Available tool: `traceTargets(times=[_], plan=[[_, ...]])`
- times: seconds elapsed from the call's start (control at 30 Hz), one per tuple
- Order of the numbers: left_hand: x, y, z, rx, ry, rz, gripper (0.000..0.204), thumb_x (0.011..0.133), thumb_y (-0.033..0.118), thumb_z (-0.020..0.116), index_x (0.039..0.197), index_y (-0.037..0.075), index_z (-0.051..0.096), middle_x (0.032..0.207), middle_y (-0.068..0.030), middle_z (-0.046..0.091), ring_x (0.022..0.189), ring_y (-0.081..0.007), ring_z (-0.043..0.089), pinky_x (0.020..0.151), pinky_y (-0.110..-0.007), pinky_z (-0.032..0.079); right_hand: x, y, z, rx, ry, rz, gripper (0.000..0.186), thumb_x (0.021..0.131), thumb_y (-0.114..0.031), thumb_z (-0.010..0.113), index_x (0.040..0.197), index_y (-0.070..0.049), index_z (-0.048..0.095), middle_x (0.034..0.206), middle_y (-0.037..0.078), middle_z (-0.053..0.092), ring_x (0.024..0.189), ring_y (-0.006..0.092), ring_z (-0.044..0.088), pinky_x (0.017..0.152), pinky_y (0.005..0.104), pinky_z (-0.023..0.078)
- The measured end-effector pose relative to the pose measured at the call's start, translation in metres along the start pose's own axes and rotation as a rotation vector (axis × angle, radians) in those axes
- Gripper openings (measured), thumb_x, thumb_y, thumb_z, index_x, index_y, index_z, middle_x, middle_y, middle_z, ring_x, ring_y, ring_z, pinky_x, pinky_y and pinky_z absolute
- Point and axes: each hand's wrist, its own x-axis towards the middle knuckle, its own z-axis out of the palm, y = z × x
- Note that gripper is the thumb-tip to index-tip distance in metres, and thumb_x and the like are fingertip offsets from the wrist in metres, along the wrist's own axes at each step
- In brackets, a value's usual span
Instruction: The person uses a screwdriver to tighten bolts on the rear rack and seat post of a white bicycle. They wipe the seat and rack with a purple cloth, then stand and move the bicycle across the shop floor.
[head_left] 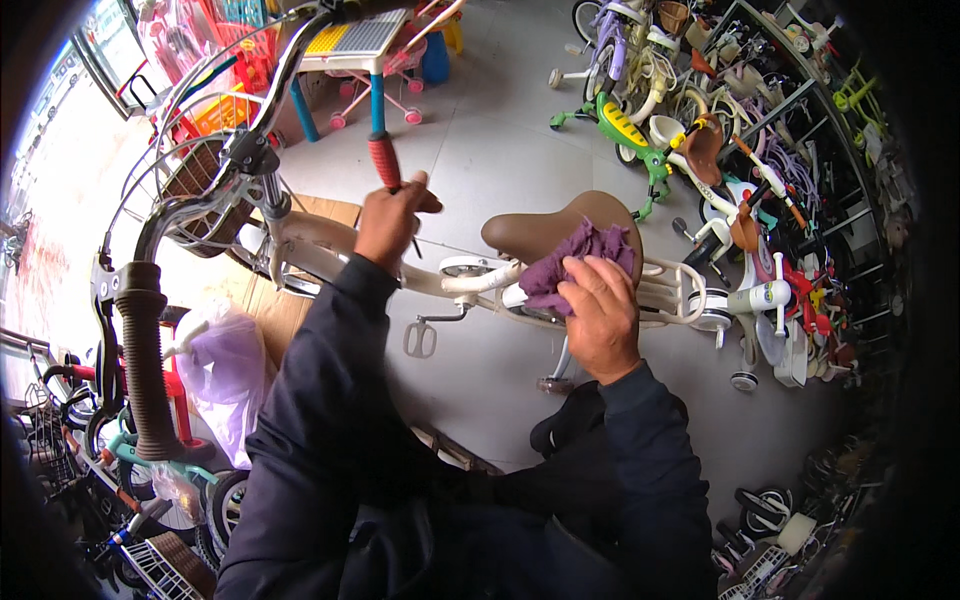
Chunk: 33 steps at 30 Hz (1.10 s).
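My left hand (393, 220) grips a red-handled screwdriver (384, 156) above the frame of a white bicycle (320, 250). My right hand (600, 318) presses a purple cloth (575, 250) at the brown saddle (520, 232), covering part of it. At the left of the view are the chrome handlebar with its dark ribbed grip (146, 370) and the wicker basket (185, 185). A pedal (420, 340) hangs below the frame.
Cardboard (280, 320) and a lilac bag (220, 365) lie left of my arms. A table (341, 58) stands at the top. Children's bikes (630, 130) crowd a rack at the right; more bicycles (170, 500) are at lower left and lower right.
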Motion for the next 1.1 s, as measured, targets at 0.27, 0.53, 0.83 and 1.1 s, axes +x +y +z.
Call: traceTargets(times=[0.27, 0.53, 0.83, 1.1], plan=[[-0.014, 0.011, -0.027, -0.085, 0.045, -0.058, 0.045, 0.105, 0.045, 0.059, 0.093, 0.004, 0.071, 0.088, -0.0065, 0.074, 0.057, -0.0059, 0.043, 0.048, -0.024, 0.030, -0.049, -0.051, 0.085, 0.147, -0.211, 0.094, 0.020, 0.082, -0.003, 0.070, 0.101, -0.005, 0.071, 0.109, 0.008, 0.072, 0.095, 0.0269, 0.068, 0.078, 0.0416, 0.056], [-0.017, 0.018, -0.021, -0.066, 0.036, -0.066, 0.044, 0.106, 0.044, 0.058, 0.096, 0.003, 0.072, 0.091, -0.0067, 0.075, 0.060, -0.0058, 0.043, 0.051, -0.024, 0.032, -0.054, -0.031, 0.213, -0.381, -0.448, 0.128, 0.006, 0.091, -0.018, 0.062, 0.093, -0.013, 0.062, 0.098, 0.006, 0.056, 0.090, 0.0210, 0.059, 0.069, 0.0416, 0.052], [-0.009, 0.026, -0.023, -0.076, 0.019, -0.010, 0.044, 0.103, 0.040, 0.064, 0.091, -0.001, 0.074, 0.087, -0.0090, 0.077, 0.060, -0.0077, 0.048, 0.059, -0.026, 0.039, -0.031, -0.101, 0.288, 0.564, -0.176, 0.776, 0.030, 0.086, -0.009, 0.073, 0.112, -0.001, 0.059, 0.106, 0.023, 0.064, 0.103, 0.0443, 0.062, 0.091, 0.0511, 0.050], [-0.008, 0.032, -0.014, -0.038, -0.023, -0.036, 0.046, 0.106, 0.043, 0.057, 0.094, 0.003, 0.074, 0.074, 0.0015, 0.061, 0.060, -0.0048, 0.039, 0.050, -0.023, 0.025, -0.112, -0.076, 0.257, 0.473, -0.375, 0.646, 0.016, 0.085, -0.002, 0.061, 0.101, -0.004, 0.059, 0.110, 0.020, 0.063, 0.100, 0.0451, 0.064, 0.086, 0.0535, 0.053]])
